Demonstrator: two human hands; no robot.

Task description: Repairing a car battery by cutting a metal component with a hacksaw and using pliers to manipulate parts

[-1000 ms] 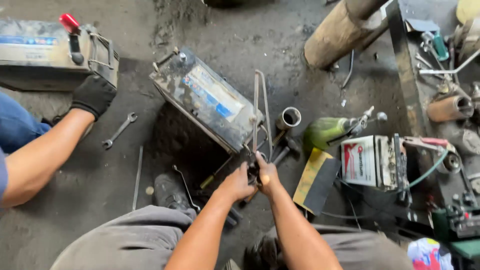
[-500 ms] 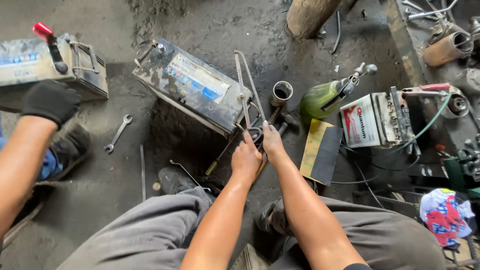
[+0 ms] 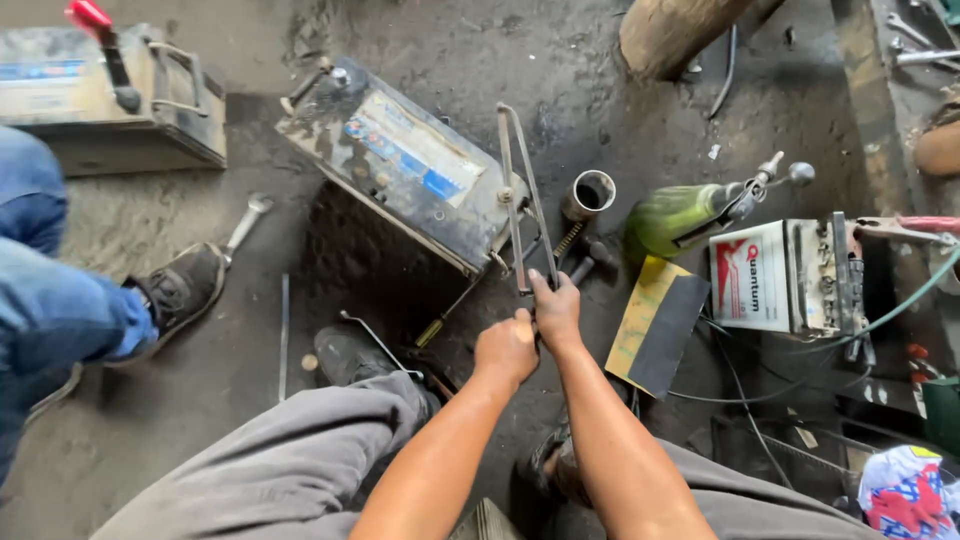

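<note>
Both my hands grip the near end of a long metal frame tool (image 3: 520, 195) that stands up against the side of a large dirty battery (image 3: 400, 165) on the ground. My right hand (image 3: 556, 310) holds the tool's lower end, fingers wrapped round it. My left hand (image 3: 506, 348) is closed just beside it on the same handle. The battery lies at an angle on the dark, oily floor, its blue and white label up.
Another battery with a red-handled clamp (image 3: 105, 85) sits at the far left. Another person's jeans leg and dark shoe (image 3: 180, 290) stand left, near a spanner (image 3: 245, 222). A metal tube (image 3: 590, 195), green bottle (image 3: 690, 215), sandpaper sheet (image 3: 655, 325) and small white battery (image 3: 790, 275) lie right.
The other person's gloved hand has gone from view and their leg and shoe have stepped in at the left. My hands stay on the frame tool by the battery.
</note>
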